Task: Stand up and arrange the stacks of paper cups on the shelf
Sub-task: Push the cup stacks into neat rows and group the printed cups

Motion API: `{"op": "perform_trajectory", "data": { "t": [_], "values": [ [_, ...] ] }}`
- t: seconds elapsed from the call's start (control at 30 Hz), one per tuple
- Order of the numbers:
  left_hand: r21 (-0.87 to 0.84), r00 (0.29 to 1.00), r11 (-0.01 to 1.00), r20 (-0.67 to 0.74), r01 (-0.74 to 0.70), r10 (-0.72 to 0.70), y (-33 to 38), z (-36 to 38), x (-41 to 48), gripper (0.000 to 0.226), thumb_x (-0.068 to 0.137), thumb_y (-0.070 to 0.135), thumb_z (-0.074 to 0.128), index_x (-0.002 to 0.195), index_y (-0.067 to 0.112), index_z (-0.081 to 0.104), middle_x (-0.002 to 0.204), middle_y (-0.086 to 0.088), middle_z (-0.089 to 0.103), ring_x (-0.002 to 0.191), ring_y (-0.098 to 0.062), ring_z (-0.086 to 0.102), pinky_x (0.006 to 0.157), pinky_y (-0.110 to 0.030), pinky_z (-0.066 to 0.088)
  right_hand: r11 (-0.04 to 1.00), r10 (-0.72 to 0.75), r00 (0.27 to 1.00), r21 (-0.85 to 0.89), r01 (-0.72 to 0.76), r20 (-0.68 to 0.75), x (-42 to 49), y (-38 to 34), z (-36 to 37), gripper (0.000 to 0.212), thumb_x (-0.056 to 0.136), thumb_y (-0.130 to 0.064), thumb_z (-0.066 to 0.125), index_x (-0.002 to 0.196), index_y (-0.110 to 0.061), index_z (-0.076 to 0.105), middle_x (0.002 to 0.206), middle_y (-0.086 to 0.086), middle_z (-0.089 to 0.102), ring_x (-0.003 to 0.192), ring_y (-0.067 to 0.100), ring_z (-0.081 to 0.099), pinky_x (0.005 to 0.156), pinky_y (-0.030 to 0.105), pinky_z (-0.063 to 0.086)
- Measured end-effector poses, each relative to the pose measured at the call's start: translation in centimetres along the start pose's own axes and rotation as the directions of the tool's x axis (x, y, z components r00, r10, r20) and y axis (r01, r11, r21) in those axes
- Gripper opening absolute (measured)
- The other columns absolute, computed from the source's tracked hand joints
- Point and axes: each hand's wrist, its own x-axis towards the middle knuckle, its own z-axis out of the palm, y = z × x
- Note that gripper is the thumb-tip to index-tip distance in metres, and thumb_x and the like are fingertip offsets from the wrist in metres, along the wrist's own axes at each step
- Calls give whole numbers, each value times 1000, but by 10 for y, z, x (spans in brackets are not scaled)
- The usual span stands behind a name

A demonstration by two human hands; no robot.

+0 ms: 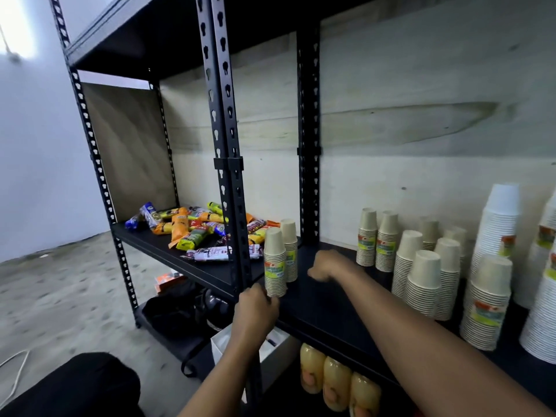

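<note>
Two upright stacks of beige paper cups stand at the left end of the black shelf [325, 308], a front stack [274, 263] and a back stack [289, 249]. My left hand [255, 308] touches the base of the front stack, fingers curled at it. My right hand [326, 264] hovers over the shelf just right of these stacks, fingers loosely curled, holding nothing. More beige cup stacks [421, 263] stand upright to the right, with tall white cup stacks [496, 236] beyond them.
Black slotted uprights [228, 164] rise just left of the two stacks. Snack packets [195, 230] lie scattered on the left shelf. Juice bottles [337, 383] stand on the shelf below, beside a white box [222, 347] and a black bag [171, 311].
</note>
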Motion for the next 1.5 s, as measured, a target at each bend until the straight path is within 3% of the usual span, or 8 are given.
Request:
{"op": "perform_trajectory", "data": {
  "t": [0.23, 0.37, 0.47, 0.67, 0.87, 1.07, 1.23, 1.5],
  "values": [
    [0, 993, 998, -95, -66, 66, 3, 18, 7, 46, 88, 44, 67, 122, 16, 55, 112, -5, 61, 99, -24, 61, 73, -32, 49, 878, -54, 992, 468, 103, -118, 30, -15, 27, 79, 88, -44, 67, 151, -13, 32, 150, 12, 38, 132, 29, 48, 92, 32, 45],
    [-43, 989, 997, -139, -65, 59, -9, 31, 25, 70, 77, 63, 59, 133, 23, 49, 111, 0, 67, 99, -23, 63, 78, -41, 56, 744, -12, 970, 646, 170, -241, 44, -31, 40, 69, 82, -31, 73, 141, -18, 40, 137, 11, 44, 121, 28, 54, 97, 35, 49],
    [-122, 984, 990, -168, -73, 52, -2, 29, 29, 58, 83, 46, 69, 135, 25, 52, 114, 2, 70, 101, -23, 65, 79, -39, 55, 643, 24, 957, 737, 208, -291, 50, -35, 51, 56, 82, -28, 75, 129, -16, 49, 129, 8, 58, 114, 24, 60, 96, 37, 51],
    [-255, 986, 966, -167, -46, 3, 3, 32, 39, 42, 87, 31, 74, 125, 22, 59, 113, 0, 71, 99, -21, 67, 77, -36, 53, 568, 85, 920, 778, 270, -382, 47, -24, 59, 43, 86, -24, 74, 119, -14, 49, 119, 1, 61, 107, 17, 61, 83, 27, 46],
    [-393, 989, 912, -135, -114, 65, 18, 46, 51, 40, 81, 22, 80, 114, 24, 58, 111, 5, 69, 95, -10, 66, 83, -35, 56, 549, 288, 813, 783, 293, -506, 38, 2, 55, 40, 88, -24, 70, 123, -15, 51, 119, 3, 59, 105, 22, 61, 86, 34, 51],
    [-482, 987, 864, -21, -147, 157, 59, 71, 65, 38, 85, 18, 76, 116, 23, 55, 111, 4, 69, 97, -11, 67, 81, -26, 51, 548, 545, 607, 794, 264, -578, 36, 46, 53, 57, 88, -7, 63, 141, -9, 42, 137, 16, 47, 127, 34, 47, 109, 49, 40],
    [-524, 971, 839, 83, -150, 226, 80, 99, 80, 36, 86, 14, 75, 116, 21, 57, 111, 6, 68, 100, -8, 66, 70, -8, 45, 545, 610, 539, 801, 247, -581, 35, 59, 53, 60, 89, 0, 58, 145, -4, 37, 148, 17, 37, 138, 33, 35, 117, 40, 26],
    [-585, 940, 795, 153, -161, 303, 106, 142, 99, 40, 82, 19, 80, 116, 22, 60, 108, 7, 71, 98, -3, 67, 76, -14, 50, 563, 674, 458, 805, 189, -579, 53, 71, 64, 65, 91, -1, 53, 151, -6, 30, 156, 22, 28, 146, 36, 26, 119, 48, 25]
  ]
}}
